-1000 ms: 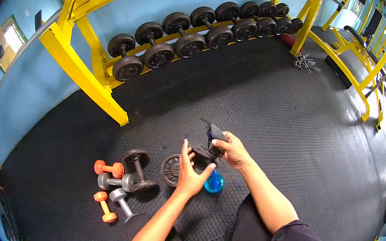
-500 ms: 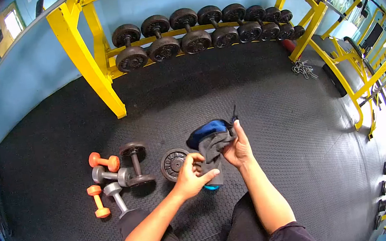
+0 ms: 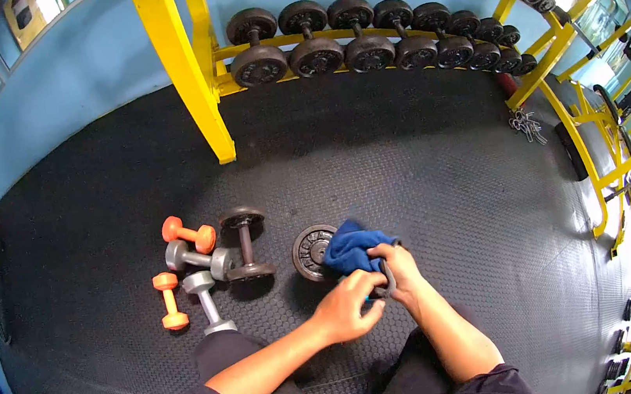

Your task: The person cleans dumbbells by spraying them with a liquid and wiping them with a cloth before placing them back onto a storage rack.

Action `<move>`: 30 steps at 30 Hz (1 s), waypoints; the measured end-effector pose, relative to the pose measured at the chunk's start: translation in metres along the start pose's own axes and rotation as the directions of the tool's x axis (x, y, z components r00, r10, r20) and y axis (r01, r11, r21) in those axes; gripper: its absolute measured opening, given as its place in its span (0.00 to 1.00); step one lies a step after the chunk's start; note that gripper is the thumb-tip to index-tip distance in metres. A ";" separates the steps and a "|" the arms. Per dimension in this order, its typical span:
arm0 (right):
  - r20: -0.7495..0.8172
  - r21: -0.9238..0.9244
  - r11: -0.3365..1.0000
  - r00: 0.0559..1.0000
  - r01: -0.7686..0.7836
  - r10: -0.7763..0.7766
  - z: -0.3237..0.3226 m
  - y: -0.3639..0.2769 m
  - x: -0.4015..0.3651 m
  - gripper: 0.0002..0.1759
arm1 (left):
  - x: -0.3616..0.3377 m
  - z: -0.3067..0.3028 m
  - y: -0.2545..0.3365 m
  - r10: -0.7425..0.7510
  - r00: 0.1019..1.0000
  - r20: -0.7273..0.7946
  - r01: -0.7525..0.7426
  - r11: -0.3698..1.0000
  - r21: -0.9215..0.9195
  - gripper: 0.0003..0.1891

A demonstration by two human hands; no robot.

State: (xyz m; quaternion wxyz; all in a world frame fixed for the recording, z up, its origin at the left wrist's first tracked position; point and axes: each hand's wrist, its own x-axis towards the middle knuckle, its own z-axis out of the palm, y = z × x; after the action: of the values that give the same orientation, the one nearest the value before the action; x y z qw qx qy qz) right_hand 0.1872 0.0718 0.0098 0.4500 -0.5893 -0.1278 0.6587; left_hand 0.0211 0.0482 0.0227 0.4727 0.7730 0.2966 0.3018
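Between my hands hangs a blue cloth item (image 3: 353, 247) with a dark grey edge, bunched up. My left hand (image 3: 347, 306) is closed at its lower edge, fingers on the grey part. Pinched round its right side is my right hand (image 3: 398, 269). Just left of the cloth a round weight plate (image 3: 308, 254) lies flat on the floor, partly covered by it. Something small and bright blue shows between my hands, too hidden to make out.
Left of the plate lie a dark dumbbell (image 3: 246, 243), grey dumbbells (image 3: 208, 301) and orange dumbbells (image 3: 170, 302). A yellow rack (image 3: 196, 93) holds rows of black dumbbells behind. Metal clips (image 3: 527, 126) lie at the right, near yellow gym machines.
The cloth item now shows mostly blue instead of grey and is more bunched. Both hands have come closer together. The whole view has shifted, with the floor objects further right.
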 end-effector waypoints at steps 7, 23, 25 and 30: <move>0.138 -0.751 0.508 0.853 0.421 -0.504 -0.006 0.026 0.015 0.33 | -0.005 -0.059 -0.100 -0.532 0.640 -0.555 0.502 0.836 -0.222 0.23; 0.618 -0.781 -0.380 0.704 0.496 -0.350 0.061 0.100 0.027 0.41 | 0.010 -0.086 -0.149 -0.743 0.596 0.304 0.576 0.132 -0.807 0.50; 0.615 -0.777 -0.383 0.732 0.500 -0.292 0.045 0.100 0.010 0.41 | 0.021 -0.095 -0.140 -0.728 0.587 0.354 0.591 0.087 -0.802 0.51; 0.662 -0.654 -0.561 0.743 0.507 -0.100 0.053 0.084 -0.003 0.40 | 0.030 -0.109 -0.153 -0.681 0.589 0.435 0.631 0.051 -0.774 0.54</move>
State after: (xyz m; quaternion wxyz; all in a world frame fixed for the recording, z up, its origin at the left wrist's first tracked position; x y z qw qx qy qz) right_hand 0.1030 0.0418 -0.0324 -0.0728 -0.5088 -0.8500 0.1155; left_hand -0.0674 0.1888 -0.0701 0.8733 0.1734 0.4194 0.1772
